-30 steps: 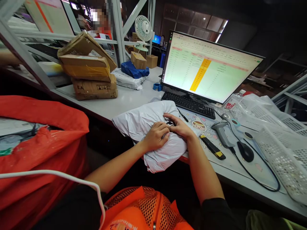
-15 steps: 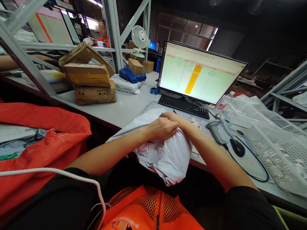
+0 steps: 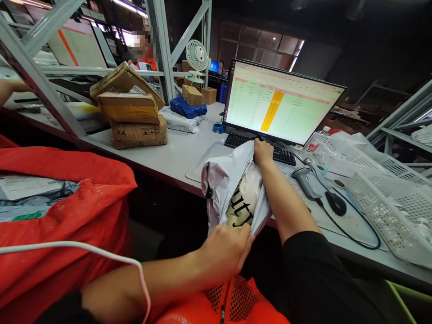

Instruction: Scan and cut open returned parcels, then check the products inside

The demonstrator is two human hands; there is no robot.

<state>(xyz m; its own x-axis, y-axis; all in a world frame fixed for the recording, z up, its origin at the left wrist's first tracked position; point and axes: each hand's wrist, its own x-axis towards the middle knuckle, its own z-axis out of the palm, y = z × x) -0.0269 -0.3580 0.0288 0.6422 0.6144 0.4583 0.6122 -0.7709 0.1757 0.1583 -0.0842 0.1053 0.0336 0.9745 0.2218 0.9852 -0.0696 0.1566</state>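
A white plastic mailing bag (image 3: 221, 177) hangs between my hands at the table's front edge, torn open along its upper side. Through the gap shows a pale cream package (image 3: 241, 204) with large black letters; what it is I cannot tell. My left hand (image 3: 229, 245) is closed on the bag's near end, close to my orange vest. The far end is gripped by my right hand (image 3: 263, 152), raised in front of the keyboard (image 3: 283, 155). Parts of the bag under my fingers are hidden.
A monitor (image 3: 283, 101) stands behind the keyboard. Right of it lie a barcode scanner (image 3: 306, 182), a mouse (image 3: 335, 203) and white mesh baskets (image 3: 381, 211). Cardboard boxes (image 3: 138, 135) are stacked at left, above a large red sack (image 3: 101, 180). A co-worker sits beyond the metal frame.
My hands were together on top of the bag. Now they are apart, the right further away and the left nearer me, and the bag has opened, showing the package inside.
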